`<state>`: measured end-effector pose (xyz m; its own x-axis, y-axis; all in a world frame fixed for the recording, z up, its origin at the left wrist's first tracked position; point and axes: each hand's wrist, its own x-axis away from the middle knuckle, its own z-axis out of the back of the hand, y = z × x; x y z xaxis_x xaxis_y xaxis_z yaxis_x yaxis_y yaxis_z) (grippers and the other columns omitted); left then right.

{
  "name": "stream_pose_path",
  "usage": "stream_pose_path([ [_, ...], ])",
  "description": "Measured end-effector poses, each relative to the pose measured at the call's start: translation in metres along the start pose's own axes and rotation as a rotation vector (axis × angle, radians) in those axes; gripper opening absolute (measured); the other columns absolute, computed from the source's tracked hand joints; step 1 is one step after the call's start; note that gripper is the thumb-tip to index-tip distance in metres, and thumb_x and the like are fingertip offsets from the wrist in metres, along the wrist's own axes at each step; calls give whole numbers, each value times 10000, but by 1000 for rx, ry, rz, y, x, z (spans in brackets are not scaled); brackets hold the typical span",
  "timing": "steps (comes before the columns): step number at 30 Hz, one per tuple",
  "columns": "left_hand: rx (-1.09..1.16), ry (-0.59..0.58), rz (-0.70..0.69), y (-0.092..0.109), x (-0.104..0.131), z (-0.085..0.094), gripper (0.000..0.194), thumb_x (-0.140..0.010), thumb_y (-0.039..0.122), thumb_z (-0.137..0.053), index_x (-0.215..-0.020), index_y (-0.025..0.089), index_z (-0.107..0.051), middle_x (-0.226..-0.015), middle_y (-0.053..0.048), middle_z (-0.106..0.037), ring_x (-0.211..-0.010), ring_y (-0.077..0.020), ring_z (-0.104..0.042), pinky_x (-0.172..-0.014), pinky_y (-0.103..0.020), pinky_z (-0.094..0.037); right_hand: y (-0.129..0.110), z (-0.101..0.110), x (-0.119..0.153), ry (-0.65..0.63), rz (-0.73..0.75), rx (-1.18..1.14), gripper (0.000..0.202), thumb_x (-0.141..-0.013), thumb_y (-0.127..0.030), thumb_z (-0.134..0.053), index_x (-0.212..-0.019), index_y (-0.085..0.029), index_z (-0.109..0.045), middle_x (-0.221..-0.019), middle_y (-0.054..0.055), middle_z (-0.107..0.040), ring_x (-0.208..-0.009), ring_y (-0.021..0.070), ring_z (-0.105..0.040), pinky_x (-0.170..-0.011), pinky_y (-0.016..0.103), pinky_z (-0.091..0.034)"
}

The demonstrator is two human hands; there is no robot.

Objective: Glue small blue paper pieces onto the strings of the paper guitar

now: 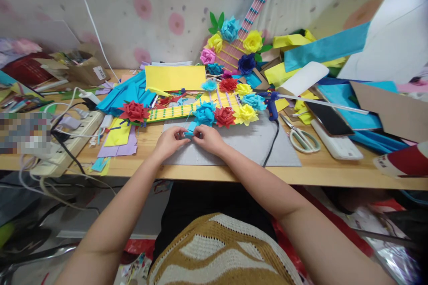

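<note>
Between my hands is a small piece of light-blue paper [190, 129], pinched at both sides over the front of a grey board [261, 151]. My left hand [172, 140] closes its thumb and fingers on the left side of the paper. On the other side my right hand [209, 139] pinches it too, the fingertips partly hidden. Just beyond lies a yellow paper guitar [174, 112] with red, blue and yellow paper flowers; a blue flower [204, 113] sits right behind my right hand.
A blue glue gun [272, 106] and scissors [303, 139] lie to the right, near a phone [329, 118] and a paper cup [404, 160]. On the left are a power strip [67, 142] with cables and paper scraps [122, 140]. Behind stands a pink flowered guitar [230, 51].
</note>
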<state>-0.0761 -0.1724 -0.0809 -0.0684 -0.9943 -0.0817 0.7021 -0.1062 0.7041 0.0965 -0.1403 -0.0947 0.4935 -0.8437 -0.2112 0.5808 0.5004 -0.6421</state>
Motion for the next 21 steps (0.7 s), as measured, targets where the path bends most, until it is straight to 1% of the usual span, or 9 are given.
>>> stream_pose_path([
  [3,221,9,93,-7,-1,-7,328,-676,385,-653,-897,145,-631,-659,2,-558,-564,-108,-488,-524,-233,-370,0,0,-1,-27,-32,17,68,-733,-201,-561,-778,-184,-609,-769,18,-634,-698,135,-536,-603,237,-332],
  [6,309,-21,98,-9,-4,-9,337,-667,390,-659,-888,136,-644,-652,-2,-571,-550,-98,-488,-513,-224,-372,0,0,-1,-38,-69,0,72,-730,-220,-562,-775,-190,-611,-737,7,-649,-658,130,-540,-568,236,-313],
  [9,315,-19,65,-10,-6,-9,324,-657,380,-672,-878,144,-662,-656,-6,-594,-560,-97,-495,-530,-222,-377,-1,0,0,-36,-82,-20,78,-727,-225,-567,-786,-196,-610,-729,1,-658,-649,129,-549,-564,233,-317],
  [14,343,-29,68,-9,-1,-8,292,-665,355,-664,-869,145,-672,-615,9,-567,-533,-89,-456,-513,-220,-354,-1,-1,1,-25,-96,-44,113,-716,-208,-564,-823,-202,-601,-717,-12,-654,-641,126,-554,-568,227,-332],
  [21,235,34,20,-9,2,-11,241,-696,343,-625,-852,164,-670,-646,5,-579,-565,-100,-470,-539,-225,-361,0,-2,1,-27,-67,-45,107,-723,-216,-565,-821,-201,-604,-723,-8,-653,-632,122,-541,-566,226,-329],
])
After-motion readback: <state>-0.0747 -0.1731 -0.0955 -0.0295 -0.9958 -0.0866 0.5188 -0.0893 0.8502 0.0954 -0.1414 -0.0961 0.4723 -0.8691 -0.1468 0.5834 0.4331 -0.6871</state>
